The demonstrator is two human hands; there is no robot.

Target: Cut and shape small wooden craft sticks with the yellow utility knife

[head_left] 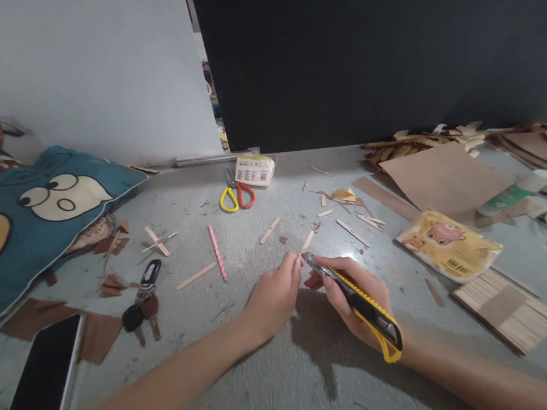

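Observation:
My right hand [354, 297] is closed round a yellow and black utility knife [360, 306], with its blade tip pointing up and left. My left hand [275, 295] pinches a thin wooden stick [307, 242] at its near end, right beside the blade tip. Both hands rest low over the grey floor [270, 373], almost touching each other. The stick runs away from me toward the upper right.
Loose wooden sticks [196, 275], a pink pencil [217, 252], yellow-red scissors [236, 195] and keys [142, 301] lie to the left. A phone [39, 382] and blue cushion [27, 216] sit far left. Cardboard sheets [445, 175], a yellow packet [449, 244] and a stick bundle [506, 311] lie right.

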